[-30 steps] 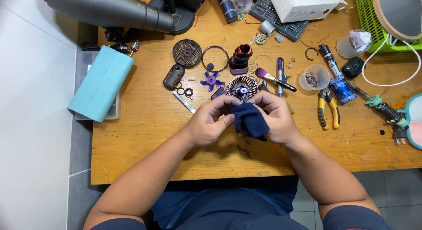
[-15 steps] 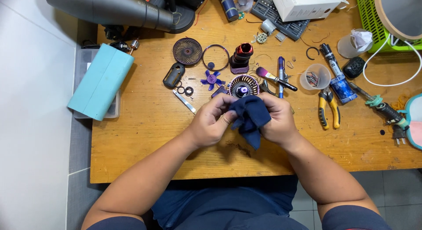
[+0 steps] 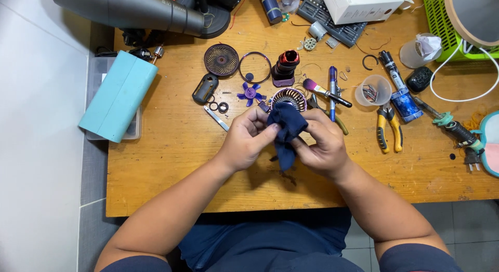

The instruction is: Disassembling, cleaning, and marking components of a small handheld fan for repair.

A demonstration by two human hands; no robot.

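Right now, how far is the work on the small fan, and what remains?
Done: the fan lies in pieces on the wooden table: round dark grille, purple plastic propeller, red-and-black motor. In hand: the left hand and right hand hold a dark blue cloth bunched together; whether a part is inside is hidden. Left: these parts remain separate, none put together.

dark blue cloth [image 3: 287, 130] bunched, pinched between both hands
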